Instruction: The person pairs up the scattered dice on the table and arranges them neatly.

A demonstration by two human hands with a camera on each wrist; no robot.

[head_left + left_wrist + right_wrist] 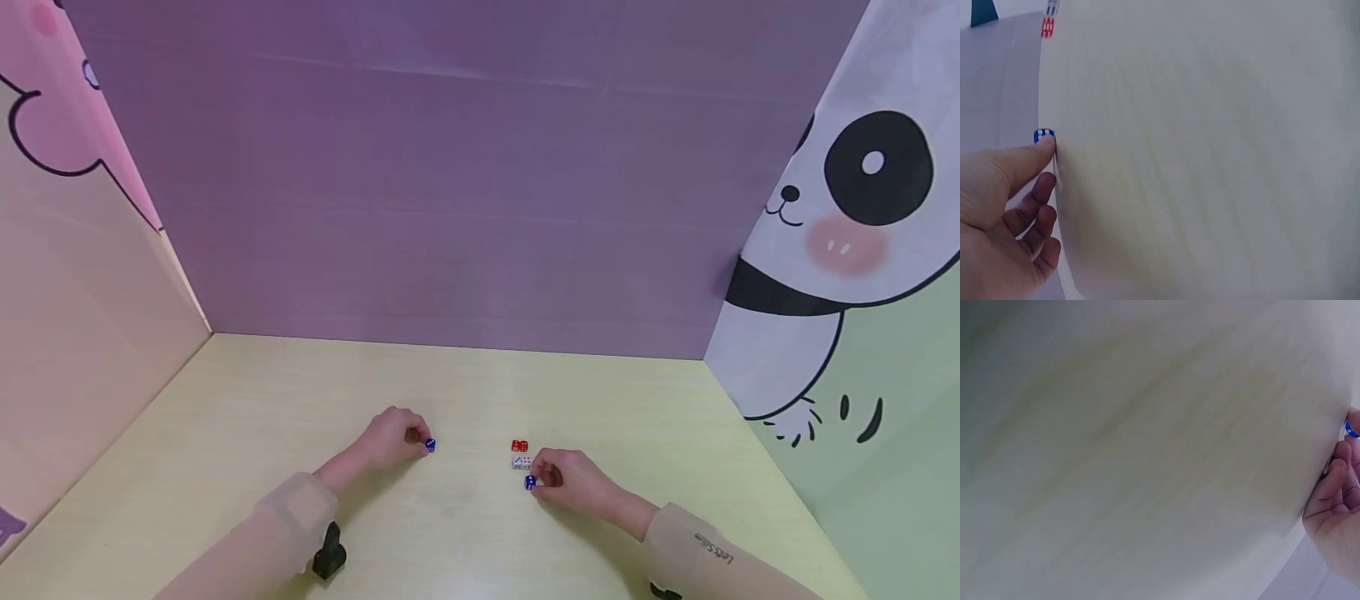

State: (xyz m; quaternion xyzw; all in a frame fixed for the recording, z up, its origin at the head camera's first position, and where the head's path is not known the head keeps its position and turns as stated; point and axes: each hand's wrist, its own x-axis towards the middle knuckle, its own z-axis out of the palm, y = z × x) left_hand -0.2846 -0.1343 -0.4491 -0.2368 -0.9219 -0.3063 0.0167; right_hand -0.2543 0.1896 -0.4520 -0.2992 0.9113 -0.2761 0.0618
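My left hand (396, 437) pinches a blue die (431, 445) between thumb and fingertips, at or just above the table. In the left wrist view the die (1044, 135) shows white dots beyond the thumb tip, and the other fingers are loosely bent. To the right, my right hand (573, 479) pinches a second blue die (530, 482). Only a sliver of that blue die (1352, 429) shows in the right wrist view. Just beyond it lie two white dice (521, 462) side by side, and behind those a pair of red dice (520, 446).
The pale wooden table (300, 375) meets a purple back panel (450, 208). A pinkish side panel (82, 317) stands at the left, and a panda-printed panel (885, 358) at the right. A black strap piece (328, 554) hangs by the left sleeve.
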